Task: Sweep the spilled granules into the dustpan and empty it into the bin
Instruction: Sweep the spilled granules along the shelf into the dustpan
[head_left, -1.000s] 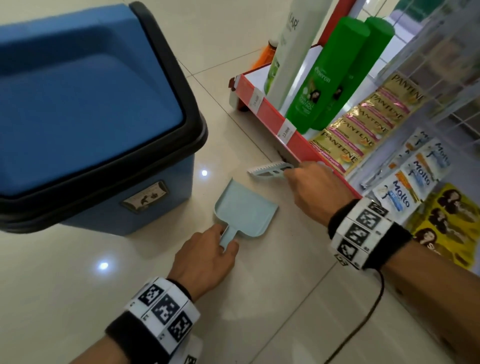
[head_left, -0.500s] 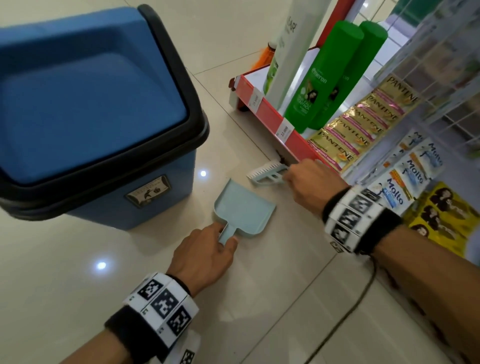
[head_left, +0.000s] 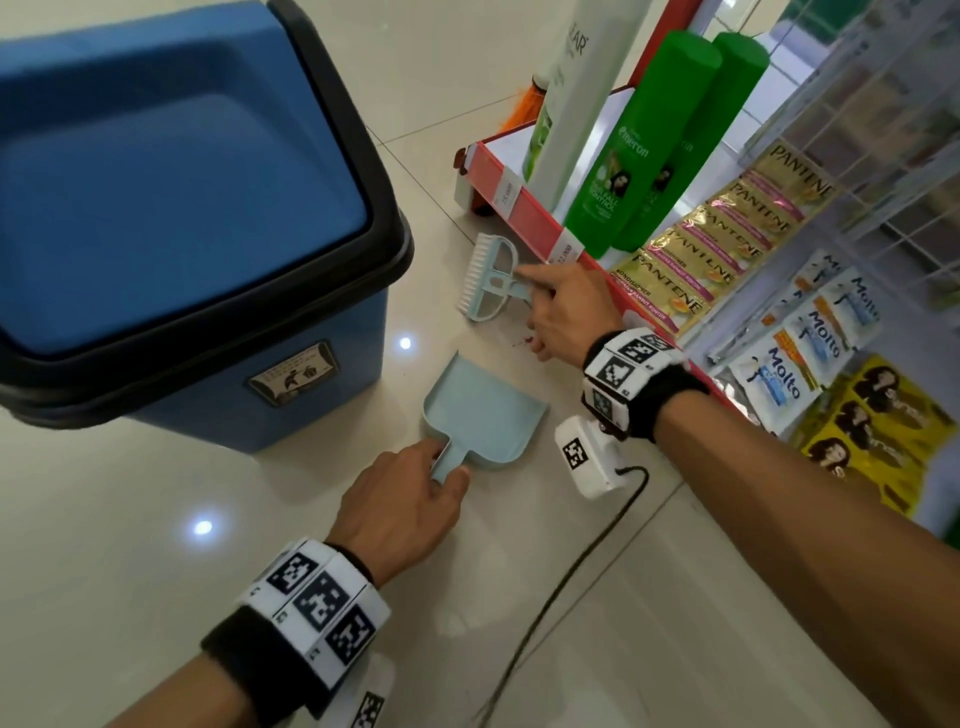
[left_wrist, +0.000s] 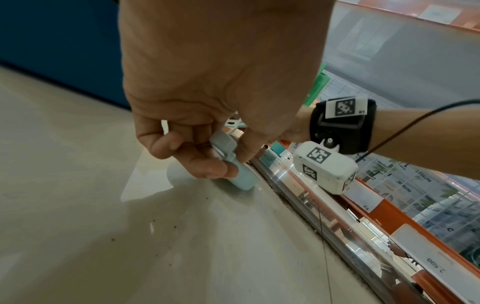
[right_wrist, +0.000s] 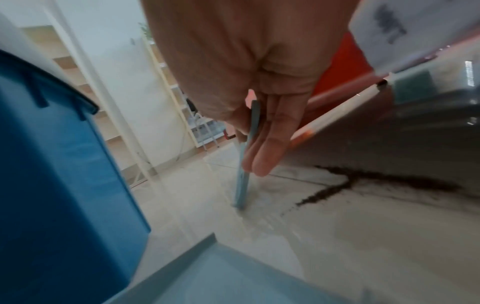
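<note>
A pale blue dustpan (head_left: 485, 410) lies flat on the tiled floor, mouth toward the shelf. My left hand (head_left: 410, 499) pinches its short handle (left_wrist: 233, 164). My right hand (head_left: 558, 306) holds the handle of a small pale blue brush (head_left: 488, 275) with white bristles, which stands beyond the pan beside the shelf base. Dark granules (right_wrist: 330, 191) lie in a streak along the foot of the shelf, right of the brush (right_wrist: 242, 181). A few red specks (head_left: 522, 341) show near my right hand. The blue bin (head_left: 171, 223) with a black rim stands at the left, lid closed.
A red-edged shop shelf (head_left: 524, 213) runs along the right, carrying green shampoo bottles (head_left: 639, 150) and hanging sachet strips (head_left: 727, 234). A black cable (head_left: 561, 577) trails over the floor from my right wrist. Bare tile lies in front of the bin.
My right hand has turned the brush and moved it farther from the pan, toward the shelf's end. The left hand stays on the dustpan handle.
</note>
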